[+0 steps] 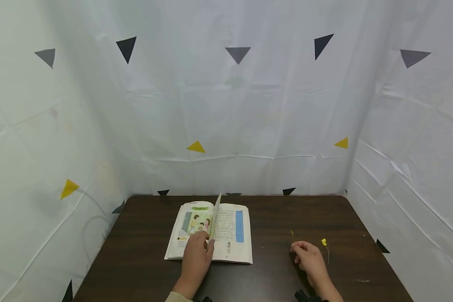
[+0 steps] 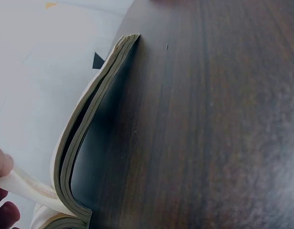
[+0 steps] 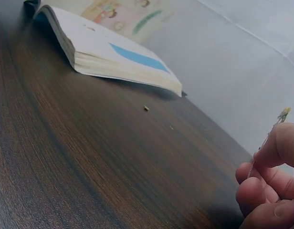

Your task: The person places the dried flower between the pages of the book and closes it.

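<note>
An open picture book [image 1: 230,251] lies on the table, with text and drawings on its two sides. My left hand [image 1: 196,256] is at its lower middle and pinches a raised page [image 1: 216,213] between thumb and fingers. In the left wrist view that page [image 2: 32,192] bends up from the spine. To the right of the book, my right hand [image 1: 310,259] pinches the thin stem of a small dried flower [image 3: 283,114] with a yellowish head. A second flower, a yellow one [image 1: 324,242] on a thin stem, lies on the table just right of that hand.
The dark wooden table [image 1: 272,272] reaches back to a white curtain [image 1: 234,117] with grey, black and yellow triangles, which also hangs at both sides. Small crumbs [image 3: 146,109] lie on the tabletop between the book and my right hand.
</note>
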{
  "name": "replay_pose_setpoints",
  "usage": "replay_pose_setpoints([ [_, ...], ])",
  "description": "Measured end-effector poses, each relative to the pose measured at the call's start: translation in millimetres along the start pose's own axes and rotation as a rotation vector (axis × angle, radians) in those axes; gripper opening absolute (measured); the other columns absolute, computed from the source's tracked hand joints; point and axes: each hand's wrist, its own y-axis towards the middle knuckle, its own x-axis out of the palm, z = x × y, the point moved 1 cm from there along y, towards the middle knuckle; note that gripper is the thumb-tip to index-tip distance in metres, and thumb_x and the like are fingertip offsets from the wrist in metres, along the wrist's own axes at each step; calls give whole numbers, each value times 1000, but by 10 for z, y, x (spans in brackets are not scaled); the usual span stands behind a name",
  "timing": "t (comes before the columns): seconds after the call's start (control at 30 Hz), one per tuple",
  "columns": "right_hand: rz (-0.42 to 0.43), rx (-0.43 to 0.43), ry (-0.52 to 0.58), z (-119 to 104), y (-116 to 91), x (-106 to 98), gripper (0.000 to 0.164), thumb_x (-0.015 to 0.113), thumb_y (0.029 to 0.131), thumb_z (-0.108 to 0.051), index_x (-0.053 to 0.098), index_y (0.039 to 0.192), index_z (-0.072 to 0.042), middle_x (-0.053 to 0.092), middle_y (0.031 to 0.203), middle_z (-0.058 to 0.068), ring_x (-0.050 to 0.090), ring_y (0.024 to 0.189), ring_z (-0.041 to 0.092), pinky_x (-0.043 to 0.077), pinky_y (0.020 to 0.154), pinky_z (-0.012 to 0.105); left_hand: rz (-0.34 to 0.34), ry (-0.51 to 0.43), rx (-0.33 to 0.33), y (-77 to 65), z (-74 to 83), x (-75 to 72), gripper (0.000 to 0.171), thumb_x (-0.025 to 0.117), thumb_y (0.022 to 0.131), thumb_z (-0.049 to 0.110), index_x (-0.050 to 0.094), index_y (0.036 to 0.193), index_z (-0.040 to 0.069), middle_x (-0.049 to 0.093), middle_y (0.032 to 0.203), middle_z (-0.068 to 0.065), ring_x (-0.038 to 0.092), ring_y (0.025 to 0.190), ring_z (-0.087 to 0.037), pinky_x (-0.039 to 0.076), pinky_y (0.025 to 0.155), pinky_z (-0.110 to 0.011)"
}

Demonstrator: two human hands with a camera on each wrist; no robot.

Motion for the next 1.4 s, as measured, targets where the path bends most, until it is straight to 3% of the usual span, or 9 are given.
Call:
replay_pose_setpoints([
  [0.17, 1, 5, 3, -12, 5, 1, 26, 63, 99, -19, 64, 113, 2, 69, 91, 3, 56, 63, 12, 37, 45, 22, 44, -14, -38, -7, -3, -48, 45, 78, 90, 26, 40, 66, 25, 32, 62, 9, 29, 57, -8, 26, 58, -24],
  [0.4, -17, -6, 10, -8, 18, -3, 27, 63, 99, -20, 64, 114, 3, 69, 92, 3, 57, 64, 12, 38, 45, 22, 67, -23, -84, -10, -39, -82, 44, 77, 91, 36, 44, 65, 23, 36, 60, 7, 31, 55, -9, 26, 56, -25],
  [0.57, -18, -10, 9, -9, 13, -6, 26, 64, 99, -19, 64, 114, 3, 69, 93, 4, 58, 64, 12, 38, 45, 22, 138, -19, -109, 22, -46, -133, 23, 74, 93, 31, 60, 81, 17, 49, 70, 5, 43, 62, -10, 34, 59, -27],
  [0.67, -15, 0, 6, -13, 15, -8, 28, 64, 99, -21, 64, 115, 2, 69, 94, 4, 58, 66, 13, 39, 46, 23, 180, -37, -141, 60, -50, -194, 16, 73, 93, 23, 61, 96, 11, 54, 82, 0, 48, 70, -15, 39, 64, -31],
  [0.77, -14, 6, 5, -6, 23, -11, 28, 64, 100, -21, 64, 115, 2, 69, 94, 4, 58, 66, 13, 39, 46, 23, 202, -45, -178, 87, -71, -247, 27, 72, 93, 18, 59, 114, 8, 55, 98, -5, 54, 84, -19, 45, 72, -35],
  [0.93, -14, 4, 5, 13, 27, -12, 27, 63, 100, -20, 64, 115, 2, 69, 93, 3, 57, 65, 12, 39, 45, 22, 231, -39, -163, 93, -114, -327, 43, 73, 90, 8, 54, 128, 7, 51, 110, -12, 51, 100, -26, 46, 83, -41],
  [1.07, -13, -2, 1, 26, 27, -11, 26, 64, 99, -20, 64, 113, 2, 69, 91, 3, 57, 64, 12, 39, 45, 23, 236, 29, -135, 88, -153, -340, 47, 76, 85, 1, 60, 128, 12, 49, 114, -14, 45, 105, -32, 38, 89, -46],
  [1.2, -15, -11, -4, 33, 20, -5, 25, 63, 99, -19, 64, 113, 2, 69, 91, 4, 56, 63, 12, 38, 45, 23, 244, 113, -125, 68, -194, -321, 36, 78, 81, -1, 71, 109, 20, 51, 128, -16, 41, 116, -40, 23, 91, -61],
  [1.4, -12, -16, -10, 32, 2, 13, 26, 63, 99, -20, 64, 112, 2, 69, 92, 5, 56, 63, 12, 38, 44, 22, 224, 109, -147, 43, -258, -288, 31, 84, 77, 2, 74, 98, 21, 43, 150, -19, 27, 141, -49, 8, 98, -73],
])
